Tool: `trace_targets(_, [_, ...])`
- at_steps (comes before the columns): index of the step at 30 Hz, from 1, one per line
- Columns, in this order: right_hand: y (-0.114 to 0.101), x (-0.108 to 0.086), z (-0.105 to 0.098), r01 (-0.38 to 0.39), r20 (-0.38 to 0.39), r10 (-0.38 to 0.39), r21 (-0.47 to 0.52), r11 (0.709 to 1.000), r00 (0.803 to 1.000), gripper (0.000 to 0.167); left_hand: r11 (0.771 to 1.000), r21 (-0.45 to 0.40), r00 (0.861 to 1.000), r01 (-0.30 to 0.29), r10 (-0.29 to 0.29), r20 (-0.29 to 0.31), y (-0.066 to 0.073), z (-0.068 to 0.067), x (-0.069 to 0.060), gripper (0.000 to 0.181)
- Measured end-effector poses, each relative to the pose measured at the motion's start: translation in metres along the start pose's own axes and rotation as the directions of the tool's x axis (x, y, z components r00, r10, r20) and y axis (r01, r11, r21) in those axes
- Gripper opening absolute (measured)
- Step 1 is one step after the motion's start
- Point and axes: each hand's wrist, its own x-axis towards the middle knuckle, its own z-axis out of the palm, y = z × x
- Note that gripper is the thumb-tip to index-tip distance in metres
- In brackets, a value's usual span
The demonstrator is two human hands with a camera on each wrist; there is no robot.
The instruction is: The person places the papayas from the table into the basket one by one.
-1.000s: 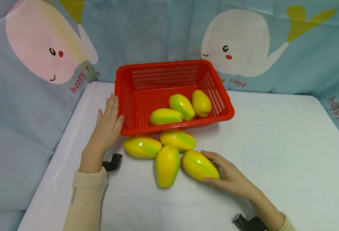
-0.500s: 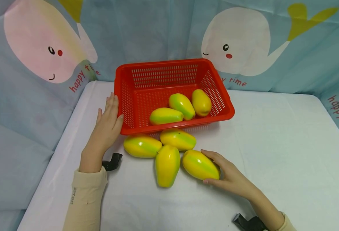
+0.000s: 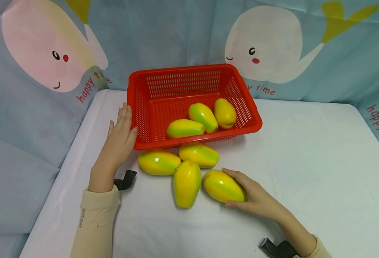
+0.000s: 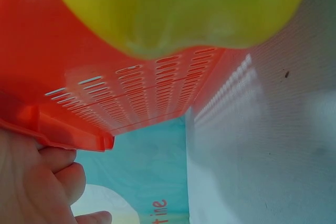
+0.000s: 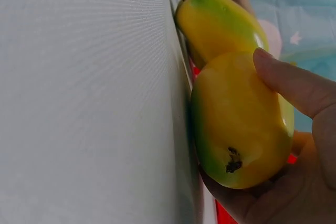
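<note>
My right hand (image 3: 257,197) holds a yellow-green papaya (image 3: 224,186) on the table, thumb on the near side and fingers round the far side. In the right wrist view that papaya (image 5: 241,124) shows a dark spot on its end. My left hand (image 3: 118,139) lies with straight fingers along the left side of a red basket (image 3: 195,141), touching its rim. Inside the basket are three papayas, among them one at the front (image 3: 185,129). In front of it lie three more, one pointing toward me (image 3: 187,184).
A white cloth (image 3: 305,161) covers the table. Behind and to the left hangs a blue curtain (image 3: 166,36) with whale prints. Black wrist devices show below the left hand (image 3: 126,180) and by the right wrist (image 3: 278,248).
The papaya in my right hand has shifted slightly toward me, and the hand has moved a little with it. My left hand stays against the basket.
</note>
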Motion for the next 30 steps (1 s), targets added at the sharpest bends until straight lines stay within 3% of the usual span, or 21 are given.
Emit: trace_targets(30, [-0.0004,-0.0001,0.0004,-0.029,0.01,0.029,0.027,0.999,1.0,0.083,1.0,-0.009,1.0,0.003,-0.003,0.006,0.0013,-0.0002,-0.0005,0.064])
